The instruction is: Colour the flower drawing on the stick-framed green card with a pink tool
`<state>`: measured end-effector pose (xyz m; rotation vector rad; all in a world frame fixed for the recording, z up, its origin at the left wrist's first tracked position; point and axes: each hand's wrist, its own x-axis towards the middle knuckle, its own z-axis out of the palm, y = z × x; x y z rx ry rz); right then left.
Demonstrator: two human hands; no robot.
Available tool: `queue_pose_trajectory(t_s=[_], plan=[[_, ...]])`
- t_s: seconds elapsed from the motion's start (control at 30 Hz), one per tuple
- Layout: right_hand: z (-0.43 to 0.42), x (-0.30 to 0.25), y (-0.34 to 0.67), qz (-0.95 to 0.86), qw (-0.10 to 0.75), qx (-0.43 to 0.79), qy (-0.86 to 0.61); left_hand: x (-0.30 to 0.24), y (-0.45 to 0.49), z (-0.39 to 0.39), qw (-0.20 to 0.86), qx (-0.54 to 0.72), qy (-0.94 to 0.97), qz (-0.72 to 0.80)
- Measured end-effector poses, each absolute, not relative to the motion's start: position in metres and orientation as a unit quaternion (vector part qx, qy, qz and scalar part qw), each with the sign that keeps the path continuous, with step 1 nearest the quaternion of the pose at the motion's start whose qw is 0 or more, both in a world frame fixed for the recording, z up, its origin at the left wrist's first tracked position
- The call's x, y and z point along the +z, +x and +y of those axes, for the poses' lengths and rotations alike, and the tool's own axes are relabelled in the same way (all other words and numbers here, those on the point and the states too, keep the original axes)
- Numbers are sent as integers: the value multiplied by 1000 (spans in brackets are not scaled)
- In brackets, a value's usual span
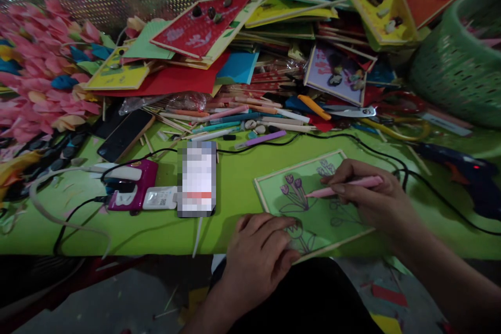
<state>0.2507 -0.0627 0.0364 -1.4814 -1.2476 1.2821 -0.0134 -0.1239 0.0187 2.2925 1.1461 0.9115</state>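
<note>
A green card (317,229) with thin wooden strips along its edges lies near the table's front edge, bearing several dark-outlined flower drawings. My right hand (364,193) is closed around a pink marker (344,188). The marker's tip meets the card beside the stems of a purple-coloured tulip drawing (293,190). Over the card's lower left corner lies my left hand (264,245), its fingers stretched out on the surface and covering part of another flower drawing. Its thumb is near the card's front edge.
Left stand a phone with a lit screen (197,180), a magenta charging block (143,188) and cables. Behind are loose markers (260,138), scissors (352,110) and stacked framed cards (203,28). A glue gun (462,172) and green basket (450,62) are right.
</note>
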Motion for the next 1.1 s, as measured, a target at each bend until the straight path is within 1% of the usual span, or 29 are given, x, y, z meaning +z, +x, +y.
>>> queue_pose_trajectory(t_s=[0.13,0.27,0.43,0.7,1.0,1.1], plan=[[-62,32,252,-507,411,483,-584,19,-13,-124,214,325,823,413],[-62,36,251,-480,424,521,-564,18,-13,-125,209,324,823,417],[-62,42,247,-502,389,525,-566,17,-13,-125,193,313,830,420],[-61,44,245,-542,336,504,-583,17,-13,-124,208,327,824,414],[-59,43,246,-562,315,489,-588,17,-13,-125,204,316,828,416],[-60,42,247,-556,328,493,-583,16,-14,-125,197,307,833,417]])
